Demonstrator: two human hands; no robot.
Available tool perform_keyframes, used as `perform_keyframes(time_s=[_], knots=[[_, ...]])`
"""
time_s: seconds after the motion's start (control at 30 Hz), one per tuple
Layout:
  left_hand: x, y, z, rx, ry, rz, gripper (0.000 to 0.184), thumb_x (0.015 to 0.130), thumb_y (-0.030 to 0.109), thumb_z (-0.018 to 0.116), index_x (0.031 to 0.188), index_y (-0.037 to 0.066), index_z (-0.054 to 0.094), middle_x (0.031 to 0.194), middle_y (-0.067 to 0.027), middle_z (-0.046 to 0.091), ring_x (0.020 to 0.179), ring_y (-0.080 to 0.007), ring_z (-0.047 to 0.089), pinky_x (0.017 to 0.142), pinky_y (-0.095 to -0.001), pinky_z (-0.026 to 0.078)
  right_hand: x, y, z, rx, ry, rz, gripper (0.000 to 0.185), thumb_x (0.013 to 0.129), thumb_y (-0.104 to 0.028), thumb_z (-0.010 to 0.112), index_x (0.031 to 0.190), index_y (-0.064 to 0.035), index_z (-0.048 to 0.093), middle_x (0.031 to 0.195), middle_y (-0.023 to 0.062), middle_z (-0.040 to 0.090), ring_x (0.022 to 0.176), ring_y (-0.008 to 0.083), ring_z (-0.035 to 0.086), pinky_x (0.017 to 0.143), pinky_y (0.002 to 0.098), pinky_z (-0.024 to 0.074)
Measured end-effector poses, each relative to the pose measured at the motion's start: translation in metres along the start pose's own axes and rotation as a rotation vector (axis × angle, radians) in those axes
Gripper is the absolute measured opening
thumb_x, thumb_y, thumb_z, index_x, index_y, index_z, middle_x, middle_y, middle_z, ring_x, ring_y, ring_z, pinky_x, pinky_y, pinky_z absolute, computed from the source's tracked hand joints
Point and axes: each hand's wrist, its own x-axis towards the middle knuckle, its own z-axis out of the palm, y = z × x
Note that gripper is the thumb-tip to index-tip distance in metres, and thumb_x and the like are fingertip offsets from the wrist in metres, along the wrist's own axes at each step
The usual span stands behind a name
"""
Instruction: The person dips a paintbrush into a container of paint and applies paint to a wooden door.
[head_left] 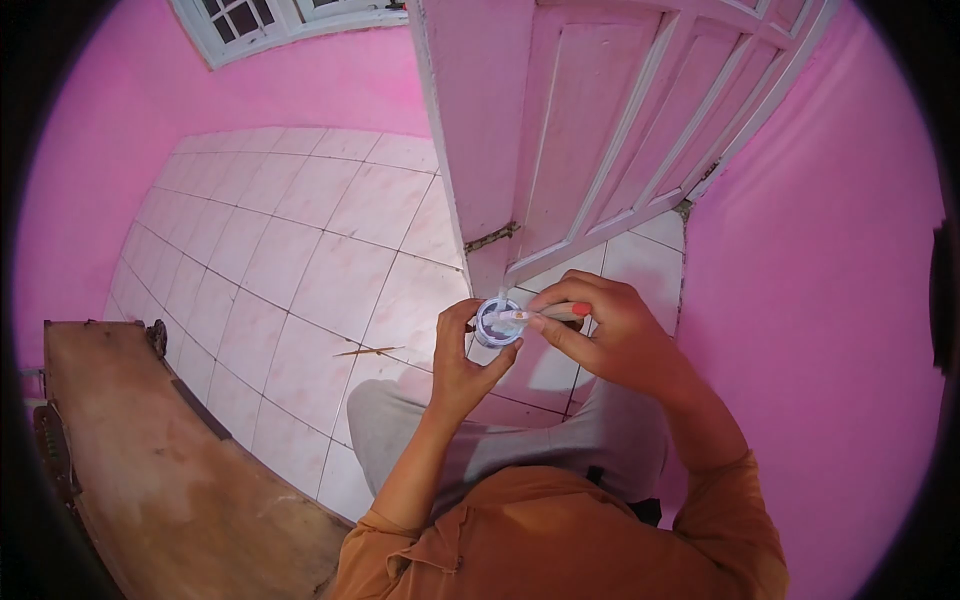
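Note:
My left hand [463, 362] is wrapped round a small round paint can [486, 337], thumb and fingers on opposite sides. The can is tilted so that its mouth faces up at me, and pale paint coats its inside and rim. With my right hand [603, 330] I grip a paintbrush [562, 311] by its light handle, which has an orange-red end. The brush's head lies over the can's mouth; whether its bristles touch the paint I cannot tell. Just beyond the can stands the lower corner of a pink panelled door [590, 130].
Two thin sticks or slim brushes [368, 351] lie on the white tiled floor [290, 260] to the left. A brown wooden piece of furniture [150, 450] fills the lower left. Pink wall [800, 320] rises close on the right. My legs [520, 445] are folded beneath my hands.

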Motion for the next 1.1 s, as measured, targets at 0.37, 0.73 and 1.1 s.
perform_keyframes(time_s=[0.37,0.73,1.1], knots=[[0.003,0.001,0.005,0.002,-0.013,0.01,0.065,0.075,0.011,0.09,0.13,0.002,0.056,0.126,-0.0146,0.061,0.114,-0.0305,0.058,0.09,-0.0391,0.052,0.003,0.006,-0.001,0.044,0.043,0.116,0.014,0.097,-0.013,0.075,0.102,-0.0009,0.071,0.079,0.0075,0.066,0.068,0.0135,0.063,0.064,0.0325,0.0506],[0.01,-0.001,0.01,-0.032,0.023,-0.004,0.068,0.075,0.015,0.092,0.131,0.001,0.057,0.127,-0.0149,0.06,0.112,-0.0287,0.059,0.088,-0.0377,0.052,-0.005,0.063,-0.014,0.679,0.34,0.368,0.016,0.1,-0.013,0.072,0.103,0.0016,0.067,0.077,0.007,0.066,0.065,0.0145,0.063,0.06,0.0297,0.0491],[0.02,0.005,0.012,-0.041,0.061,0.024,0.063,0.078,0.015,0.09,0.129,0.0,0.057,0.121,-0.011,0.062,0.105,-0.0208,0.062,0.094,-0.0351,0.05,0.008,0.074,-0.016,1.091,0.492,0.422,0.014,0.102,-0.016,0.066,0.104,-0.0019,0.063,0.08,0.0076,0.063,0.068,0.0201,0.061,0.066,0.0349,0.0485]])
